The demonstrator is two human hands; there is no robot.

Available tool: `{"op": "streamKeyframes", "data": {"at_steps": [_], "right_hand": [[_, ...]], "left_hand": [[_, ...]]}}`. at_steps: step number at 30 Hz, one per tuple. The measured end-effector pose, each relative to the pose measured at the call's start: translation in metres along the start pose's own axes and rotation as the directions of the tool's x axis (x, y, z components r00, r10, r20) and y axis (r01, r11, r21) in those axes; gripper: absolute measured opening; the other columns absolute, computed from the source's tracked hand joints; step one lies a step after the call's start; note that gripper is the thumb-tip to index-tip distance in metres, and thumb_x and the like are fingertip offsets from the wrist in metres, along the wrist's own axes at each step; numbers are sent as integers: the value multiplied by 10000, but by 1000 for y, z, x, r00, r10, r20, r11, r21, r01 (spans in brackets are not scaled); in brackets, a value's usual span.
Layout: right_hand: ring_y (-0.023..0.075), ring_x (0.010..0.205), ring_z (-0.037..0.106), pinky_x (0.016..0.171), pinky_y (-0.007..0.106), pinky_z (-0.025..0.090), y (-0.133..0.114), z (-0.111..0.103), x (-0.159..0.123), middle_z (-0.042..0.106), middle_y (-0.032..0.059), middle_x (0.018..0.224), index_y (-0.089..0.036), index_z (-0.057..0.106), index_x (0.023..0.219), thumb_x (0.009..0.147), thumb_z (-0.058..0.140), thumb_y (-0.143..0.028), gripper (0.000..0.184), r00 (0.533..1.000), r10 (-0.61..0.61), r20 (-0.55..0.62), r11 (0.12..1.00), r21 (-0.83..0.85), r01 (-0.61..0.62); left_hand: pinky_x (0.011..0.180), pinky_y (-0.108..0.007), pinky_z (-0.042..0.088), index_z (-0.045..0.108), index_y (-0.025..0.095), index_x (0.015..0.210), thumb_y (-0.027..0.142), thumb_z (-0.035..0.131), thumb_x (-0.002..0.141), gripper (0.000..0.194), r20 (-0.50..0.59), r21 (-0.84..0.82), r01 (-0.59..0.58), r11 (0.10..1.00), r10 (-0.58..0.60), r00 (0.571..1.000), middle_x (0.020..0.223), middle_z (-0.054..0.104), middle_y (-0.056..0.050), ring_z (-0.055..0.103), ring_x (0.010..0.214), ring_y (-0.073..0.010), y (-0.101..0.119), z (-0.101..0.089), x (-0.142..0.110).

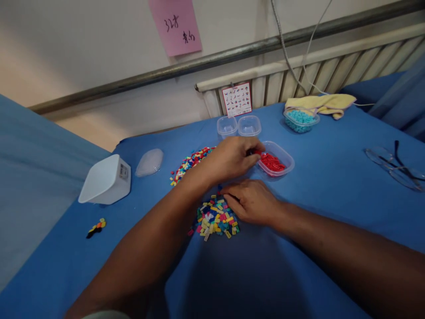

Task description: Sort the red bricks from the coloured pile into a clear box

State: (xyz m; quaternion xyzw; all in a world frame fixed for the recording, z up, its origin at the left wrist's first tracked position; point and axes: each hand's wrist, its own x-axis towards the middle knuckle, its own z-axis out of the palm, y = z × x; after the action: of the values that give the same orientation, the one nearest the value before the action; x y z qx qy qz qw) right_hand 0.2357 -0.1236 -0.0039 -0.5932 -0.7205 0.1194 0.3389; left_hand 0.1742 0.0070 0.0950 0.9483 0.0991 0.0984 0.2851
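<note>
My left hand (234, 158) reaches across to the left rim of a clear plastic tub (288, 165) of small red bricks (272, 163). Its thumb and fingers are curled close together at the rim; whatever they pinch is hidden. Below it, my right hand (254, 201) rests at the upper right edge of a loose pile of mixed toy bricks (216, 217), mostly yellow, white, blue and pink. The right fingers are bent together over a few small pieces, and what lies between them is too small to make out. My left forearm partly covers a second multicoloured pile (194, 161).
Two clear tubs (227, 126) stand behind, near a picture card (237, 99). Further right are a tub of turquoise bricks (299, 120), a yellow cloth (320, 104) and eyeglasses (395, 166). To the left lie a white bin (106, 179), a clear lid (150, 162) and several joined bricks (96, 227).
</note>
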Motion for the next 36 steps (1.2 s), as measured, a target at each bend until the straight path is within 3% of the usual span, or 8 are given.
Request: {"op": "streamKeyframes", "data": {"at_steps": [3, 6, 9, 13, 18, 24, 29, 36], "right_hand": [[251, 998, 782, 879, 386, 532, -1, -1, 0, 837, 51, 1092, -206, 810, 1166, 1095, 548, -274, 280, 1000, -2, 3, 1000, 1, 2], [255, 1012, 781, 890, 389, 538, -1, 0, -2, 833, 56, 1093, -205, 805, 1165, 1096, 553, -273, 269, 1000, -13, -6, 1000, 5, 13], [248, 1026, 781, 900, 382, 542, 1, 1, -4, 832, 51, 1106, -207, 792, 1175, 1086, 565, -256, 248, 999, -21, -40, 998, 55, 23], [214, 926, 771, 817, 350, 533, 4, 2, -4, 831, 53, 1064, -208, 774, 1159, 1084, 553, -242, 236, 987, 65, -144, 983, 177, -39], [181, 814, 737, 728, 316, 496, 8, 2, -1, 813, 26, 964, -213, 770, 1113, 1062, 584, -223, 194, 968, 140, -207, 964, 251, -86], [181, 827, 719, 735, 319, 481, 7, 2, -1, 797, 19, 950, -217, 768, 1065, 1071, 576, -234, 193, 981, 138, -133, 971, 213, -108], [156, 754, 677, 689, 305, 450, 5, 1, 0, 779, 7, 902, -211, 773, 1043, 1081, 574, -242, 204, 983, 144, -113, 962, 247, -112], [147, 767, 678, 707, 293, 458, 6, 2, 2, 771, 10, 896, -193, 781, 1052, 1063, 593, -218, 191, 982, 140, -125, 957, 273, -102]], "left_hand": [[937, -337, 562, 768, 173, 1287, 182, 645, 1008, 305, 10, 11, -74, 997, 74, 997, 1175, 811, -63, 734, 1034, -191, 5, 5, 15], [867, -322, 546, 787, 175, 1188, 201, 653, 1000, 233, -30, 34, -12, 999, 13, 999, 1081, 807, -45, 722, 948, -178, -3, -5, 6], [753, -297, 501, 785, 168, 1029, 221, 672, 979, 134, -32, 24, 97, 995, -96, 995, 947, 782, -21, 682, 818, -156, -19, -20, -25], [748, -297, 483, 781, 185, 970, 211, 648, 986, 136, 54, 103, 223, 969, -229, 972, 901, 766, -15, 666, 814, -160, -35, -29, -78], [867, -315, 512, 790, 198, 1067, 236, 652, 1027, 149, 133, 151, 185, 971, -205, 970, 1049, 775, -46, 704, 966, -185, -41, -14, -118], [845, -353, 515, 750, 192, 1031, 283, 616, 1055, 164, 147, 300, 166, 940, -217, 965, 1063, 743, -80, 708, 981, -233, -41, 7, -123], [856, -354, 519, 685, 191, 1096, 297, 536, 1110, 183, -39, 282, 214, 935, -212, 976, 1096, 742, -79, 693, 989, -218, -59, 7, -125], [809, -347, 520, 758, 168, 1100, 208, 516, 1101, 245, -28, 498, 66, 864, -60, 998, 1069, 712, -106, 681, 988, -233, -71, 13, -115]]}}
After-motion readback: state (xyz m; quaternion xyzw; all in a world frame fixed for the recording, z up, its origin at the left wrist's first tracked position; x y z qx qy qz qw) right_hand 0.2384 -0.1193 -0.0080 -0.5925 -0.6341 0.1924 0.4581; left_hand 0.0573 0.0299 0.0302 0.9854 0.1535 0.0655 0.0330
